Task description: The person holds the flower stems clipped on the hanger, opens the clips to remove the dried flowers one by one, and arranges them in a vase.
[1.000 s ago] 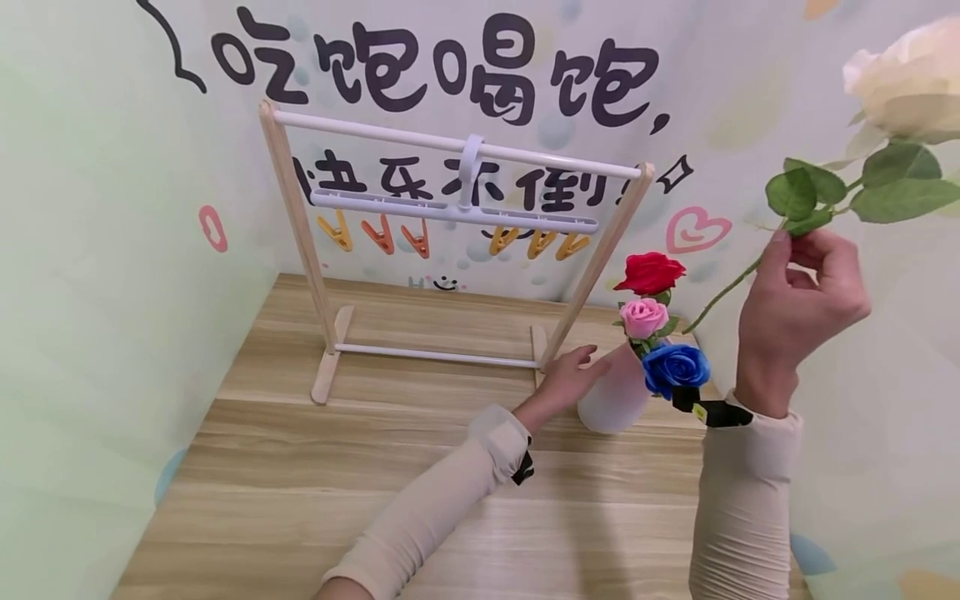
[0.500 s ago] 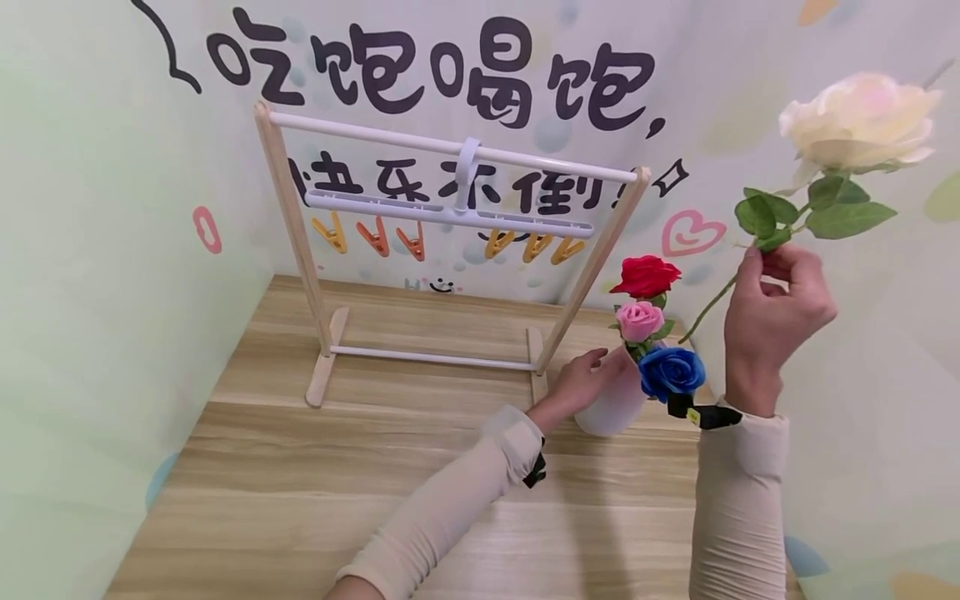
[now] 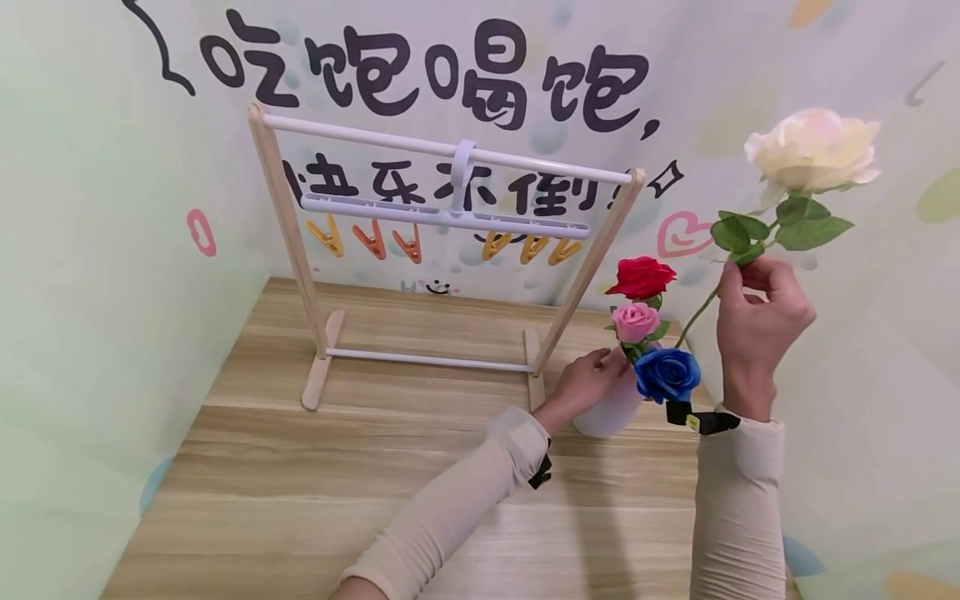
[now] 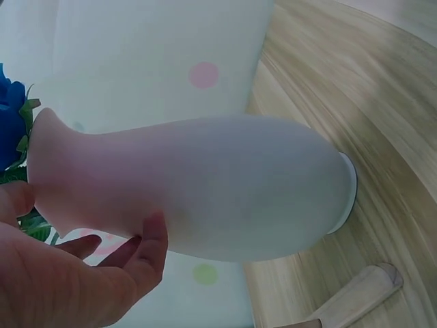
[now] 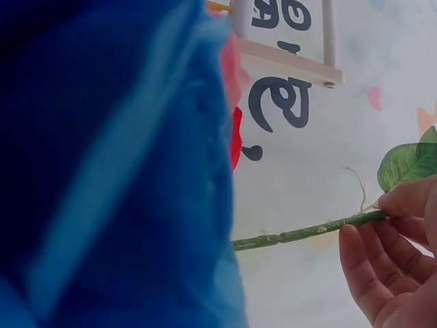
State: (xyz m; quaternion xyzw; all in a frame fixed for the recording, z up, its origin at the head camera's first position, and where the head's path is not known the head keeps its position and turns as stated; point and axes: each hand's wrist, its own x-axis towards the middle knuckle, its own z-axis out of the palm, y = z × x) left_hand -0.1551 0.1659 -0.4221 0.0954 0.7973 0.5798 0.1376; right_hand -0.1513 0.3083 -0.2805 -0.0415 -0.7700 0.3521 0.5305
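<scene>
My right hand (image 3: 763, 321) pinches the green stem (image 5: 293, 236) of a cream rose (image 3: 813, 154), held upright at the right with its leaves above my fingers. The stem's lower end slants left and passes behind the blue rose (image 3: 667, 374). My left hand (image 3: 585, 385) is at the neck of a pink-to-white vase (image 4: 239, 184), its fingers loosely bent and at least one fingertip against the side. A red rose (image 3: 641, 277), a pink rose (image 3: 636, 322) and the blue rose stand in the vase. In the right wrist view, blue petals cover the left half.
Left of the vase stands a wooden rack (image 3: 281, 225) with a white top bar (image 3: 360, 136). A pale hanger (image 3: 390, 206) with several orange and yellow clothespins (image 3: 408, 245) hangs from it. The wood-grain table (image 3: 300, 483) meets printed wall cloth.
My right hand has brought the cream rose down and left toward the vase. My left hand has moved slightly right, closer to the vase's neck.
</scene>
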